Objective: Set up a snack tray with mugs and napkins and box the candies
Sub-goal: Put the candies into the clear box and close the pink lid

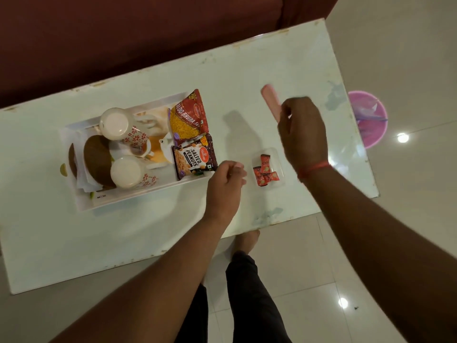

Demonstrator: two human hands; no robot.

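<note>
Our right hand [303,134] pinches the light, stiff pink lid [270,101] by its edge; left hand [226,180] curled, empty, beside the candy box [278,164].

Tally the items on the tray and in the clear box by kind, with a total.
Mugs: 2
Snack packets: 2
Brown coasters: 2
Napkin stack: 1
Red candies in the clear box: 4, as far as visible
Total: 11

A pink bin [369,120] stands on the tiled floor [408,58] beside a maroon sofa [123,33].
</note>
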